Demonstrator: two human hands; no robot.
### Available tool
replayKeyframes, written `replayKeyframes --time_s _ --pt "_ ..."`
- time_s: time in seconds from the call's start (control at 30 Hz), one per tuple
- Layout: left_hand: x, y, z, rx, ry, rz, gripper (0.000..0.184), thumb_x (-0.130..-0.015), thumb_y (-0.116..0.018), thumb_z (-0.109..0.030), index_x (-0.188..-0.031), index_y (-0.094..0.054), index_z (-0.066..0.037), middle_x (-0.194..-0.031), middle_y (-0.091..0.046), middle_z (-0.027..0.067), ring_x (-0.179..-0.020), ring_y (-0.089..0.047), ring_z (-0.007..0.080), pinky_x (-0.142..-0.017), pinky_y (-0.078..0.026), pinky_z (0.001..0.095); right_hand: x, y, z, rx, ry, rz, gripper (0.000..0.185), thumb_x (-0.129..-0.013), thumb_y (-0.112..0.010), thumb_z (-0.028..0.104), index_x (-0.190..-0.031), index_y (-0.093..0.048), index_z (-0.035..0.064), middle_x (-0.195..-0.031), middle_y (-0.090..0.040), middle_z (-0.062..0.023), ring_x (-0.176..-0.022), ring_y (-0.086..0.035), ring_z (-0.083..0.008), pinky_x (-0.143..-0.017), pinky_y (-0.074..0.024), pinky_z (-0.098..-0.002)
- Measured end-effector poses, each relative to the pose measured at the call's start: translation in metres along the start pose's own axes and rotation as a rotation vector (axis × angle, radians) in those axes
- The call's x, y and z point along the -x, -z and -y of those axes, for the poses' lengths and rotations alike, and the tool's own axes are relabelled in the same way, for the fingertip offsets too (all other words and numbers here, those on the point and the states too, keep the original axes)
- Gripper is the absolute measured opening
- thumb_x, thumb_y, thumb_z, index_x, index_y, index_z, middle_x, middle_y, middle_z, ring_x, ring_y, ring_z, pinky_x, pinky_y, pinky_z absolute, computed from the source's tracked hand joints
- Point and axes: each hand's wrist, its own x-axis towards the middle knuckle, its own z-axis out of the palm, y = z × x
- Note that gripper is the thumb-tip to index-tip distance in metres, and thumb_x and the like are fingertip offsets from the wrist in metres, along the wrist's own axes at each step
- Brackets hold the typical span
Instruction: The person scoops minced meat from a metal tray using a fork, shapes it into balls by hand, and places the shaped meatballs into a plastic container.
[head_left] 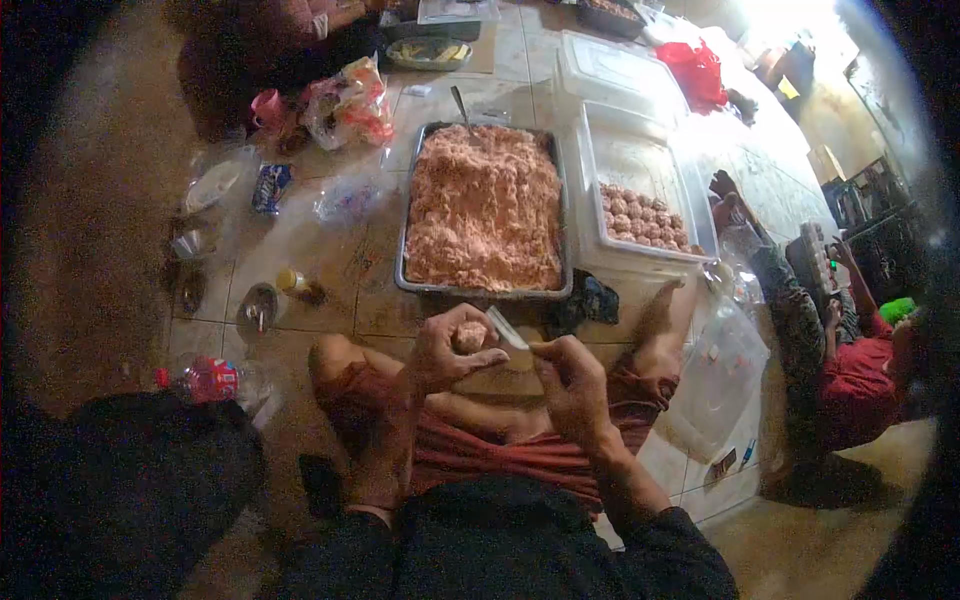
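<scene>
My left hand [440,355] is cupped around a ball of raw minced meat [470,337], with the thumb stretched out to the right. Between the fingers of my right hand [575,388] is a small tool with a pale flat blade [507,330]; I cannot tell if it is a knife or a spatula. Its blade points up and left, close to the meat ball. Just beyond both hands, a dark tray [403,255] is heaped with raw minced meat [485,210], and a spoon handle [460,105] sticks out at its far end.
Right of the tray, a clear plastic box [590,150] holds rows of meat balls [645,218]. A black bag [592,300] lies by the tray's near right corner. At left are a bottle [210,382], a small jar [293,282] and plastic bags [350,105]. A person in red [860,385] lies at right.
</scene>
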Motion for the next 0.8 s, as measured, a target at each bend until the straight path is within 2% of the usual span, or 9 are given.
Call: replayKeyframes --time_s 0.13,0.2,0.27,0.4,0.5,0.6,0.67,0.73,0.8 --pt "-0.002 -0.004 -0.016 -0.193 0.124 -0.018 0.034 -0.082 -0.082 -0.031 -0.089 -0.064 -0.003 -0.079 -0.069 0.0076 -0.072 -0.063 0.0143 -0.067 -0.052 0.0319 0.003 -0.016 -0.016 -0.008 0.054 0.070 0.009 -0.094 -0.061 0.000 -0.102 -0.063 -0.0020 -0.086 -0.064 -0.0081 -0.079 -0.059 -0.0127 -0.072 -0.0499 -0.0287" --pt "-0.003 0.001 -0.019 0.159 0.166 -0.012 0.034 -0.082 -0.082 -0.031 -0.087 -0.064 -0.003 -0.079 -0.069 0.0062 -0.072 -0.062 0.0123 -0.066 -0.051 0.0308 0.002 -0.014 -0.025 -0.028 0.010 0.054 0.010 -0.094 -0.062 0.001 -0.103 -0.064 -0.0017 -0.087 -0.067 -0.0091 -0.081 -0.062 -0.0130 -0.072 -0.0506 -0.0287" --pt "-0.002 -0.004 -0.003 0.151 0.028 -0.058 0.032 -0.083 -0.080 -0.031 -0.087 -0.064 -0.004 -0.078 -0.068 0.0068 -0.072 -0.062 0.0124 -0.066 -0.051 0.0310 0.002 -0.003 0.004 -0.137 -0.181 -0.020 0.012 -0.094 -0.063 0.002 -0.105 -0.064 -0.0014 -0.089 -0.068 -0.0099 -0.086 -0.063 -0.0128 -0.076 -0.0510 -0.0291" --pt "-0.008 -0.001 0.009 -0.174 0.132 0.038 0.031 -0.081 -0.082 -0.029 -0.087 -0.064 -0.004 -0.076 -0.067 0.0060 -0.070 -0.060 0.0127 -0.064 -0.050 0.0315 0.001 -0.018 -0.035 -0.191 -0.048 0.125 0.011 -0.095 -0.062 0.002 -0.105 -0.064 -0.0026 -0.088 -0.069 -0.0090 -0.084 -0.062 -0.0123 -0.075 -0.0509 -0.0284" --pt "-0.003 -0.002 0.061 -0.046 -0.021 0.077 0.033 -0.080 -0.082 -0.031 -0.088 -0.065 -0.004 -0.076 -0.066 0.0060 -0.069 -0.060 0.0143 -0.064 -0.049 0.0310 -0.002 -0.004 -0.014 -0.181 -0.110 0.075 0.013 -0.095 -0.061 0.002 -0.106 -0.064 -0.0028 -0.087 -0.069 -0.0071 -0.080 -0.060 -0.0125 -0.072 -0.0499 -0.0284" --pt "0.001 -0.005 0.060 0.235 0.173 0.061 0.037 -0.079 -0.083 -0.032 -0.094 -0.065 -0.003 -0.078 -0.066 0.0065 -0.072 -0.063 0.0178 -0.067 -0.050 0.0322 0.000 -0.008 -0.017 -0.095 -0.177 0.023 0.012 -0.095 -0.061 0.003 -0.106 -0.064 -0.0026 -0.084 -0.067 -0.0051 -0.075 -0.057 -0.0101 -0.068 -0.0473 -0.0265" --pt "-0.003 -0.011 0.029 -0.127 0.021 -0.043 0.037 -0.079 -0.084 -0.030 -0.094 -0.064 -0.003 -0.080 -0.067 0.0052 -0.074 -0.064 0.0156 -0.068 -0.051 0.0318 0.003 -0.016 -0.028 -0.113 -0.059 0.126 0.012 -0.096 -0.060 0.003 -0.105 -0.063 -0.0028 -0.082 -0.066 -0.0049 -0.074 -0.055 -0.0076 -0.066 -0.0464 -0.0248" --pt "-0.006 -0.007 0.020 -0.039 -0.161 -0.074 0.034 -0.078 -0.084 -0.028 -0.092 -0.064 -0.004 -0.080 -0.068 0.0049 -0.074 -0.065 0.0142 -0.068 -0.052 0.0320 -0.001 -0.011 -0.015 -0.134 -0.092 0.083 0.012 -0.096 -0.061 0.003 -0.106 -0.063 -0.0027 -0.082 -0.066 -0.0065 -0.075 -0.056 -0.0080 -0.067 -0.0468 -0.0254" --pt "0.003 -0.010 0.021 0.266 0.085 -0.041 0.033 -0.079 -0.082 -0.030 -0.090 -0.064 -0.005 -0.082 -0.069 0.0062 -0.076 -0.066 0.0153 -0.069 -0.052 0.0319 -0.001 -0.001 0.000 -0.218 -0.233 -0.075 0.011 -0.096 -0.062 0.004 -0.105 -0.064 -0.0017 -0.084 -0.067 -0.0070 -0.077 -0.058 -0.0087 -0.067 -0.0474 -0.0262"
